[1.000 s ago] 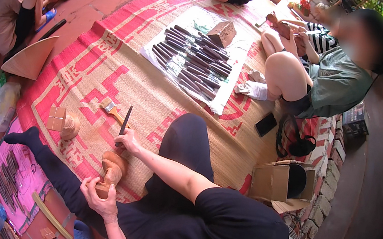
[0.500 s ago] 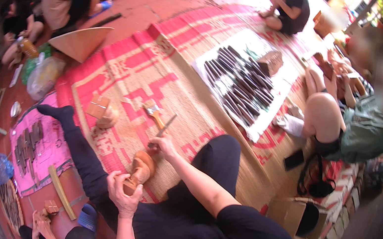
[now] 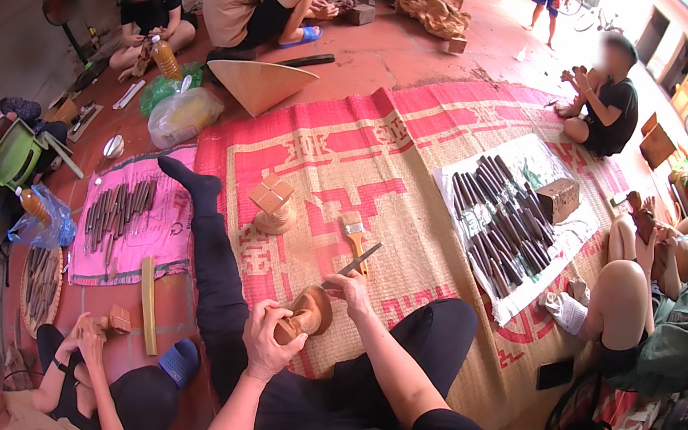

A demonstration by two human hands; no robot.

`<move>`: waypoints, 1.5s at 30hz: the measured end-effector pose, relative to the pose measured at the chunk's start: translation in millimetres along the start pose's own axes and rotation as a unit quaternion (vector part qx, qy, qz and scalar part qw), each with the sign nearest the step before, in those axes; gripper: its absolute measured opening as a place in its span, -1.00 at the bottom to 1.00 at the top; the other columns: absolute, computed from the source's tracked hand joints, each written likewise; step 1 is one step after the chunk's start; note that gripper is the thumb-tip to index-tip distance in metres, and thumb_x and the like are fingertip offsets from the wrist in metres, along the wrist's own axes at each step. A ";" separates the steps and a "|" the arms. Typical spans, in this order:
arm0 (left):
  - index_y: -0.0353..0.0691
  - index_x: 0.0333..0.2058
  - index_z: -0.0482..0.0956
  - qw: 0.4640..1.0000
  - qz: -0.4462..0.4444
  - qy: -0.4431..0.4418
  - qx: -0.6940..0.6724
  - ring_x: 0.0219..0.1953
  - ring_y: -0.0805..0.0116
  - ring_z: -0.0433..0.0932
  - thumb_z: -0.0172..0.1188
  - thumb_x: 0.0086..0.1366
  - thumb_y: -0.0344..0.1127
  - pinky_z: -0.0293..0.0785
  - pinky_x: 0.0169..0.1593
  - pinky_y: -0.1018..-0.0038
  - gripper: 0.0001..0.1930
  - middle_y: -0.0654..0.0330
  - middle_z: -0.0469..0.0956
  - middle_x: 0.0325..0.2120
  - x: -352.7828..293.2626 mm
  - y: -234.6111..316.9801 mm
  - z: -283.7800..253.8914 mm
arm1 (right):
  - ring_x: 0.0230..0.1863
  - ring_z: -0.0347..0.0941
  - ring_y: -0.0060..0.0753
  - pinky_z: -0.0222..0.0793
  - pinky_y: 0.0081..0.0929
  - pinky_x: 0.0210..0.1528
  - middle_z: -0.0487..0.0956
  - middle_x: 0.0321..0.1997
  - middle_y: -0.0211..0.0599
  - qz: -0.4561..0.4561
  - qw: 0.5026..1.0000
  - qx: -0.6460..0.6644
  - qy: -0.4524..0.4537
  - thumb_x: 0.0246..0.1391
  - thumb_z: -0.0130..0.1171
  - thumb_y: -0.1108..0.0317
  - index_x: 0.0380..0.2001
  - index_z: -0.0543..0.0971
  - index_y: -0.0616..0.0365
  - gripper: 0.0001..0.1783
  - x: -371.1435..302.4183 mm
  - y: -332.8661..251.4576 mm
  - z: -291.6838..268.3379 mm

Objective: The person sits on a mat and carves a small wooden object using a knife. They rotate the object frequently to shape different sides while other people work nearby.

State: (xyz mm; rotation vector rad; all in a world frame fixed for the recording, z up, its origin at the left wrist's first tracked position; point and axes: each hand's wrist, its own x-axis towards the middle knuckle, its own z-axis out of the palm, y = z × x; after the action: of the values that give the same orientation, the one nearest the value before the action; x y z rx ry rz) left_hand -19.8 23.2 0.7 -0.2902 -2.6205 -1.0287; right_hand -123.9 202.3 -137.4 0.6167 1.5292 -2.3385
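Red-and-tan matting [image 3: 438, 248] spreads beyond the carved wooden piece [image 3: 312, 310], clasped at its blocky end by the left hand [image 3: 268, 342], while the right hand [image 3: 350, 292] grips a dark tool [image 3: 362, 258] that could skid off the curved wood into the left hand if either grip slackens.

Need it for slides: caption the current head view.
Left hand holds a carved wooden piece, right hand a dark tool; patterned mat beyond.

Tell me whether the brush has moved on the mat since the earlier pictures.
No: the brush lies at the same place against the red pattern of the mat; the camera has turned.
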 end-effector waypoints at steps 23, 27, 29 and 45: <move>-0.06 -0.28 0.46 0.999 0.031 0.022 -0.009 -0.16 0.20 0.47 0.43 -0.24 -0.21 0.40 -0.11 0.27 -0.53 0.21 0.37 -0.18 -12.7 -2.7 -7.1 | -0.48 0.53 -0.43 0.41 -0.58 -0.51 0.58 -0.45 -0.30 -0.015 0.998 -0.058 0.031 -0.07 0.20 0.45 -0.35 0.48 0.16 -0.83 18.3 5.6 -14.1; -0.05 -0.29 0.44 0.999 0.008 0.035 -0.010 -0.16 0.19 0.47 0.43 -0.23 -0.21 0.40 -0.12 0.26 -0.53 0.21 0.36 -0.19 -17.1 -6.8 -9.1 | -0.47 0.52 -0.45 0.41 -0.60 -0.45 0.59 -0.41 -0.31 0.003 0.999 -0.020 -0.031 0.00 0.19 0.43 -0.35 0.50 0.14 -0.88 3.8 -11.1 -1.7; -0.05 -0.29 0.44 0.999 0.007 0.040 -0.014 -0.17 0.18 0.46 0.42 -0.22 -0.20 0.40 -0.13 0.27 -0.54 0.21 0.36 -0.20 -18.0 -9.3 -10.8 | -0.45 0.49 -0.49 0.36 -0.61 -0.41 0.56 -0.45 -0.36 -0.006 0.998 -0.039 -0.054 -0.04 0.20 0.43 -0.38 0.54 0.17 -0.88 -14.3 -15.4 24.0; -0.08 -0.30 0.42 0.998 0.049 0.022 -0.020 -0.15 0.19 0.41 0.43 -0.19 -0.12 0.35 -0.15 0.25 -0.53 0.18 0.29 -0.16 -22.5 -11.7 -1.4 | -0.35 0.52 -0.44 0.40 -0.58 -0.30 0.57 -0.39 -0.34 -0.006 0.991 -0.092 -0.098 -0.03 0.21 0.40 -0.33 0.54 0.22 -0.83 -4.1 -11.8 8.3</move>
State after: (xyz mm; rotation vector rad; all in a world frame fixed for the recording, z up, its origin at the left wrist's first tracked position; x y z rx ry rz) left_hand -2.0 12.1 -13.6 -0.3959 -2.5236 -1.0433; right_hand -127.3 199.4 -123.1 0.3238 1.6350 -2.1614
